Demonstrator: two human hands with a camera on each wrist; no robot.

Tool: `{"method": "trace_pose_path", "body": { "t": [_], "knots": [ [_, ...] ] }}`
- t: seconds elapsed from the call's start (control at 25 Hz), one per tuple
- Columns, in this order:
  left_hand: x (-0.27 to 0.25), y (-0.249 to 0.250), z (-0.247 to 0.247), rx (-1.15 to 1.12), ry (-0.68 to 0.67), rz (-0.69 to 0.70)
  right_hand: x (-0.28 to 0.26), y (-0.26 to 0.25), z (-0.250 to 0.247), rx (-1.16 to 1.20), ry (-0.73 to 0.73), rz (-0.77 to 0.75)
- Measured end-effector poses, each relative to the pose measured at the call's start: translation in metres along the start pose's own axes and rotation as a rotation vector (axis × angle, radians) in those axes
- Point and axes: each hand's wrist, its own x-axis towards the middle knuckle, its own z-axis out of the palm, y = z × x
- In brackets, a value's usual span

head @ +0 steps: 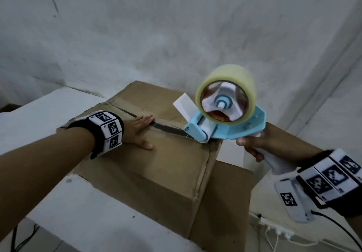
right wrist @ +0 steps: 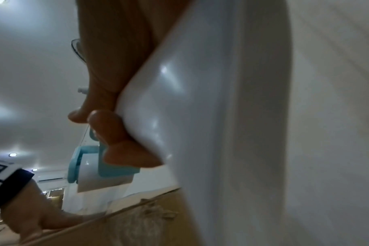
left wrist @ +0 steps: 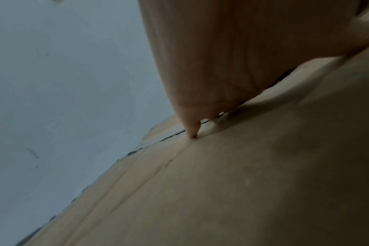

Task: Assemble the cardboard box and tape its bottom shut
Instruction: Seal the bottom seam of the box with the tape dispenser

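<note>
A brown cardboard box (head: 166, 165) stands upside down on a white table (head: 39, 118), its bottom flaps folded in with a dark seam (head: 168, 129) between them. My left hand (head: 137, 132) lies flat on the near flap, fingers straight and touching the seam (left wrist: 179, 133). My right hand (head: 252, 146) grips the white handle (right wrist: 200, 116) of a light blue tape dispenser (head: 225, 122) carrying a roll of clear tape (head: 227, 95). The dispenser's front roller sits at the seam's right end, at the box's edge. A white tab (head: 184, 105) sticks up from its front.
A grey-white wall (head: 176, 26) rises right behind the box. Another cardboard piece (head: 225, 202) hangs below the box at the right. Cables and a white power strip (head: 274, 230) lie on the floor at lower right.
</note>
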Motion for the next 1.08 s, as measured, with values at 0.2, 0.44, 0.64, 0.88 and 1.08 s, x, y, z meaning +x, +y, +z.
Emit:
{"method": "trace_pose_path", "body": {
  "t": [0.2,0.44,0.64,0.88,1.08],
  "knots": [
    [-0.003,0.006,-0.003,0.007,-0.011,-0.002,-0.047,0.022,-0.038,0.001,0.092,-0.015],
    [-0.007,0.015,-0.013,0.075,0.017,-0.07,-0.049,0.052,-0.036,0.027,0.124,-0.166],
    [-0.008,0.016,-0.008,0.052,0.023,-0.072,-0.041,0.101,-0.03,0.175,0.1,-0.161],
    [-0.02,0.042,-0.014,-0.002,0.009,-0.119,-0.026,0.151,-0.01,0.226,0.085,-0.141],
    [-0.011,0.122,0.005,0.035,0.057,0.049,-0.021,0.163,-0.008,0.206,0.078,-0.159]
  ]
}}
